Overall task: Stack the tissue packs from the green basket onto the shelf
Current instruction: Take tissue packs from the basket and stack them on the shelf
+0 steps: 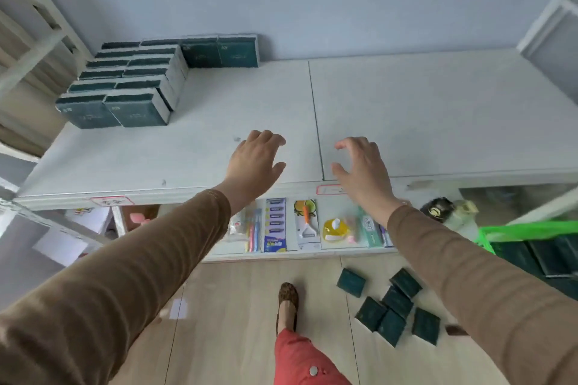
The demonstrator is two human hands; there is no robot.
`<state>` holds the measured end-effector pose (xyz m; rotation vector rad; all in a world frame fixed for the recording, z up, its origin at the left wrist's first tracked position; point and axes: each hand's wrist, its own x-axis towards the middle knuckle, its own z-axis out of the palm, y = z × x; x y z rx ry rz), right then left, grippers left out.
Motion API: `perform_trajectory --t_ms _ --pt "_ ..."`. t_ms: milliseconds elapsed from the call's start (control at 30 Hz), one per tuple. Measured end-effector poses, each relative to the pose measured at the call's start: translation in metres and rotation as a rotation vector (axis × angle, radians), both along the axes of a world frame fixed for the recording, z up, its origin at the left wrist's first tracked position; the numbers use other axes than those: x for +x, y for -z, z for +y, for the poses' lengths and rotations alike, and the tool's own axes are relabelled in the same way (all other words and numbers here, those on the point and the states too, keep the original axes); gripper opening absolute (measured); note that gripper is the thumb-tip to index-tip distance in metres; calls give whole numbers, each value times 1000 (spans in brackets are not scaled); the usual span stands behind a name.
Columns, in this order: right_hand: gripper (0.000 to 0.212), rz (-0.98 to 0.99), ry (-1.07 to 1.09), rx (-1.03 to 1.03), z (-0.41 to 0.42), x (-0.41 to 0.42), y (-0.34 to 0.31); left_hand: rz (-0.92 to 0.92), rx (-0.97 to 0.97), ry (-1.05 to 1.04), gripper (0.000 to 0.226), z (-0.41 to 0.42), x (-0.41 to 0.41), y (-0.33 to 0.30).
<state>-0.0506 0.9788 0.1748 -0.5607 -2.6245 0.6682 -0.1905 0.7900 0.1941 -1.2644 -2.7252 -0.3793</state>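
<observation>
On shelf (406, 109), dark green tissue packs (125, 84) — white-sided, stacked

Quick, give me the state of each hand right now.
Left hand: open, holding nothing, above the shelf.
Right hand: open, fingers loosely curved, holding nothing.

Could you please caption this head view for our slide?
Both empty hands, left and right, hover over the shelf beside stacked tissue packs.
</observation>
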Motion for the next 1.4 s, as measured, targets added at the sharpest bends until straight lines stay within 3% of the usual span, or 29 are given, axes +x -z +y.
perform_trajectory --t_ms 267,700,833,1100,1267,1400 --pt "31 -95 264 22 71 229 18 -46 -34 269 41 106 183 12" --pt "35 -278 621 -320 272 502 122 -259 -257 577 43 381 422 117" --pt "38 -329 687 -435 358 547 175 -318 -351 595 43 479 469 171" --pt "49 -476 854 -516 487 580 285 -267 -476 662 42 662 504 276" --pt "49 -587 836 -373 515 574 338 -85 -516 708 45 747 507 328" --pt "70 -609 835 -215 519 569 364 108 -544 838 58 783 505 353"
